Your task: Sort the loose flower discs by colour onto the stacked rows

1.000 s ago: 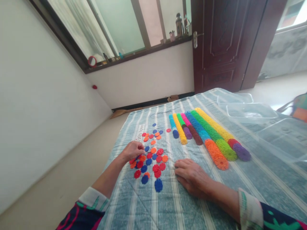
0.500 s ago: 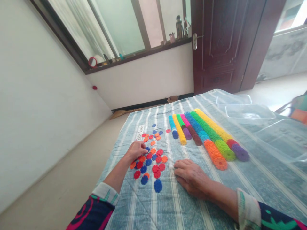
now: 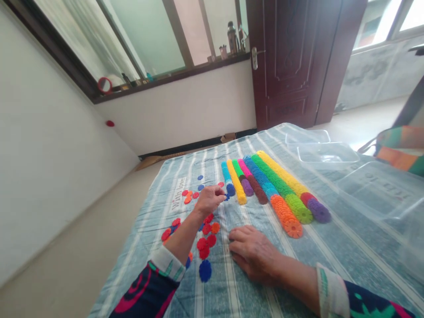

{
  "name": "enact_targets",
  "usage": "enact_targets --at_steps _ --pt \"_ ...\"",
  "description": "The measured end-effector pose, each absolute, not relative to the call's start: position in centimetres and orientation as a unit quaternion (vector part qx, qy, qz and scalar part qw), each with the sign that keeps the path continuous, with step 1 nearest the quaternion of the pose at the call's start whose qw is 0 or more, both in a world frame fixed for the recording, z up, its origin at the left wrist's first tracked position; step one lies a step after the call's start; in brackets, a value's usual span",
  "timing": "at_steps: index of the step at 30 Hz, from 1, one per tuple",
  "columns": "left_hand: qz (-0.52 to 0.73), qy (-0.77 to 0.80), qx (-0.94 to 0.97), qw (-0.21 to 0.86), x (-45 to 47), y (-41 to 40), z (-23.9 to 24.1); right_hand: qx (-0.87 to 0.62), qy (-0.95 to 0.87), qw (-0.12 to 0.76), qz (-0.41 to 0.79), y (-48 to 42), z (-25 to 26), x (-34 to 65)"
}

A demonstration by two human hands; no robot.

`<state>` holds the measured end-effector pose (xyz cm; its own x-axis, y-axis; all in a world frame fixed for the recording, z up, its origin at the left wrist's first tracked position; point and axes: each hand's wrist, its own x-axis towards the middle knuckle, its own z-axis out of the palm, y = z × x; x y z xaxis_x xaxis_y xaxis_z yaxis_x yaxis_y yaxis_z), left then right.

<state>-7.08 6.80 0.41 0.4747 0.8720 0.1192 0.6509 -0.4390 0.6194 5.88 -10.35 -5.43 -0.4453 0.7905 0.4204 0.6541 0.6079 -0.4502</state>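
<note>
My left hand [image 3: 209, 199] is raised over the striped cloth [image 3: 251, 282], its fingers pinched on a small blue disc [image 3: 226, 197] close to the dark blue end of the light blue row [image 3: 227, 177]. Beside that row lie several more rows of stacked plastic discs [image 3: 274, 190] in yellow, green, pink, blue, orange and purple. Loose red, orange and blue discs [image 3: 207, 234] are scattered under and behind my left forearm. My right hand [image 3: 253, 252] lies flat on the cloth with fingers stretched out, holding nothing.
Clear plastic containers [image 3: 326, 152] stand at the far right of the cloth-covered table. A dark wooden door [image 3: 291, 57] and a window sill [image 3: 172, 77] with small items are beyond. A colourful chair [image 3: 402, 148] shows at the right edge.
My left hand rose from the loose pile and moved right and forward with a blue disc to the end of the light blue row. My right hand stayed flat.
</note>
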Motion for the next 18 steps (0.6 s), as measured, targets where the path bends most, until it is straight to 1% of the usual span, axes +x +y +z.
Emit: enact_targets --at_steps 11,18 --pt "0.210 0.471 0.835 0.192 -4.5 8.8 -1.4 -0.429 -0.843 0.310 0.094 -10.1 -5.9 5.7" --pt "0.239 0.475 0.833 0.152 -5.2 8.9 -1.6 -0.430 -0.842 0.310 0.095 -10.2 -5.8 5.8"
